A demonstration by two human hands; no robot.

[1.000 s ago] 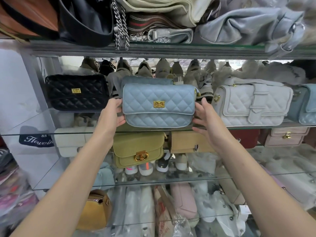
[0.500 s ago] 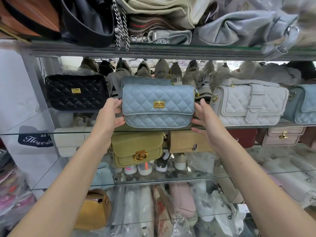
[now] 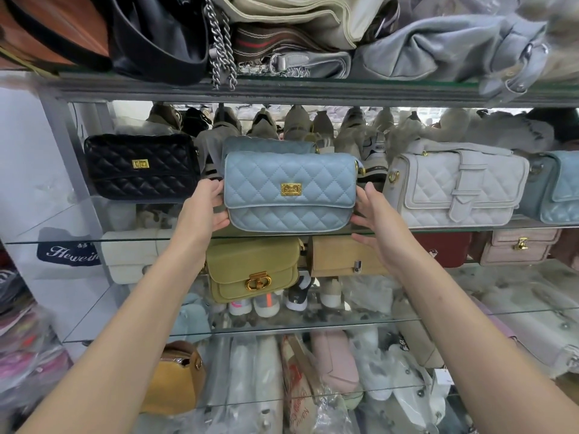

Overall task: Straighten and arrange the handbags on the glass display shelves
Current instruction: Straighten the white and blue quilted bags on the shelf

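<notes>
Blue bag (image 3: 266, 183), quilted, gold-clasped. Left hand (image 3: 205, 208) grips its end; right hand (image 3: 376, 227) presses flat. Black bag (image 3: 141, 170), white bag (image 3: 438, 186) flank it.

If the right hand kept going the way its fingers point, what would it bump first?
Probably the light blue quilted bag, whose right end the right hand seems to touch. Depth is unclear: it might slip past to the shoes behind.
</notes>
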